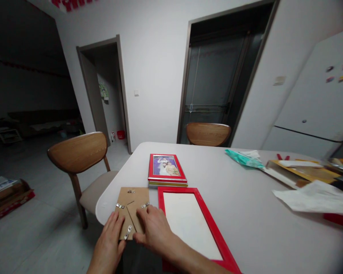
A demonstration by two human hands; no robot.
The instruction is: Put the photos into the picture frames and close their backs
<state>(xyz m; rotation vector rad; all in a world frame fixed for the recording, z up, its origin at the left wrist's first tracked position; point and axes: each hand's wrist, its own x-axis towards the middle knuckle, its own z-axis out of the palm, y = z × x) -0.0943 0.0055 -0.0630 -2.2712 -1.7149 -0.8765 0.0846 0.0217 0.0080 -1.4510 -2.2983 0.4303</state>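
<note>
A brown frame backing board point(131, 201) with metal clips lies at the near left corner of the white table point(246, 205). My left hand point(111, 238) rests flat on its near left edge, fingers stretched out. My right hand point(154, 228) lies on the board's near right part, fingers curled down onto it. Just right of the board lies an empty red picture frame point(208, 224) with a white inside. Beyond it sits a small stack of red frames, the top one point(166, 167) showing a photo.
Wooden chairs stand at the table's left point(80, 152) and far side point(208, 133). A teal bag point(242, 158), white paper point(317, 198) and flat cardboard pieces point(305, 171) lie at the right. A white fridge point(320, 102) stands behind.
</note>
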